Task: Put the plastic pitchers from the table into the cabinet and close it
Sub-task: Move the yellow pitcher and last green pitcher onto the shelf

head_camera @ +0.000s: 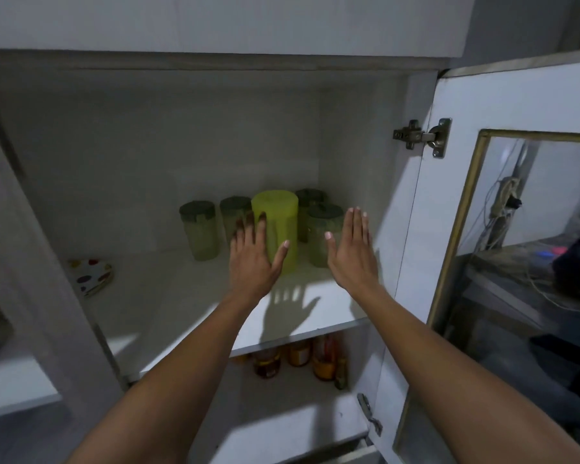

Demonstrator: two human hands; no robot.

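Head view: both hands flat and empty, left hand (252,254) and right hand (350,249) flanking the yellow-green pitcher (276,226) on the cabinet shelf (195,296) (doors open). Withdraw straight back, avoiding the jars (200,229) behind.

Dim room, grey wall (215,21) above (cluttered counter (516,259) seen through glass), light falling from behind.
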